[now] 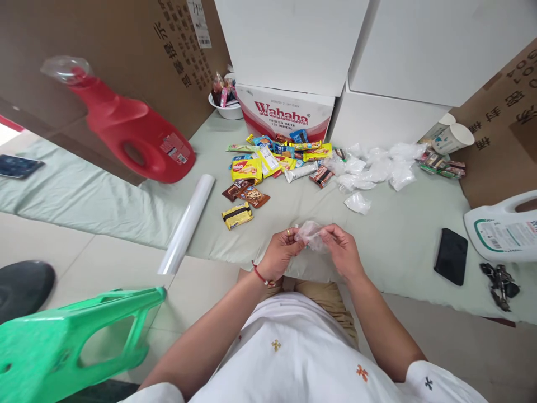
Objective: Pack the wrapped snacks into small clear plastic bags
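Observation:
A crumpled clear plastic bag (311, 234) is stretched between my two hands, just above the front edge of the cloth-covered table. My left hand (280, 253) pinches its left side, and my right hand (342, 250) pinches the right side. Whether anything lies inside the bag cannot be made out. Beyond my hands, a yellow snack packet (238, 215) and a brown cookie packet (253, 196) lie near a pile of wrapped snacks (277, 162). To the right of that pile is a heap of similar clear bags (375, 165), with a single bag (358, 203) nearer me.
A plastic film roll (187, 224) and red jug (140, 131) are at left; a green stool (62, 336) stands on the floor. A Wahaba carton (289, 115) is behind the snacks. At right are paper cups (453, 139), a phone (451, 256), keys (500, 284) and a white jug (507, 229).

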Action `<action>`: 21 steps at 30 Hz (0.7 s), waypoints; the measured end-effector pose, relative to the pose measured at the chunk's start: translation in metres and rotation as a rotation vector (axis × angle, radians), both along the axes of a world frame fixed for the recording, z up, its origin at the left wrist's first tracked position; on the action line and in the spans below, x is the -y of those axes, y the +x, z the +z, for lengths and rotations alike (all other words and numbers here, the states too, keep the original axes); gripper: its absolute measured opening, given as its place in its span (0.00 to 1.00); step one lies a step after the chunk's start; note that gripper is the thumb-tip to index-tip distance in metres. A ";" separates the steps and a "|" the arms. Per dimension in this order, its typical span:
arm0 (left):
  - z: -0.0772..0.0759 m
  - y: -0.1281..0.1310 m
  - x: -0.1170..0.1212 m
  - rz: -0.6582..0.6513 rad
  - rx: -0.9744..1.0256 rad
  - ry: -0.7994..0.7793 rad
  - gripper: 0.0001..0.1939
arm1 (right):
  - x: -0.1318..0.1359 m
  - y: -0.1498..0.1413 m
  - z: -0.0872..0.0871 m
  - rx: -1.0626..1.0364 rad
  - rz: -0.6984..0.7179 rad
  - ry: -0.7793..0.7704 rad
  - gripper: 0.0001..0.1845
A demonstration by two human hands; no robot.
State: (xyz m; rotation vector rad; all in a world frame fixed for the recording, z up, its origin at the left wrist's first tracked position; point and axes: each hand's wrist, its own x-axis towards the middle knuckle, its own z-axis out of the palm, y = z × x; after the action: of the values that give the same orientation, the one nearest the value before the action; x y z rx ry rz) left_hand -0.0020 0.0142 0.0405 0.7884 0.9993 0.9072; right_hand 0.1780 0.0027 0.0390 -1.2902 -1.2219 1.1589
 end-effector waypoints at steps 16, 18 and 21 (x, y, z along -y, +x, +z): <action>0.006 -0.012 -0.005 0.288 -0.097 0.017 0.22 | 0.012 0.042 0.024 -0.746 -0.269 -0.349 0.23; 0.011 -0.005 0.004 0.239 -0.168 0.131 0.22 | 0.016 0.038 0.029 -0.813 -0.270 -0.339 0.21; 0.020 0.014 0.018 0.047 -0.209 0.185 0.26 | 0.022 0.032 0.034 -0.858 -0.239 -0.334 0.20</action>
State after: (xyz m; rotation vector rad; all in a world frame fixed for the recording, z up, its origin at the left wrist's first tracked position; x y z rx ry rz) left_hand 0.0120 -0.0036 0.0607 1.0361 1.1307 0.9816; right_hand 0.2100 -0.0191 0.0729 -0.9488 -0.2478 1.5411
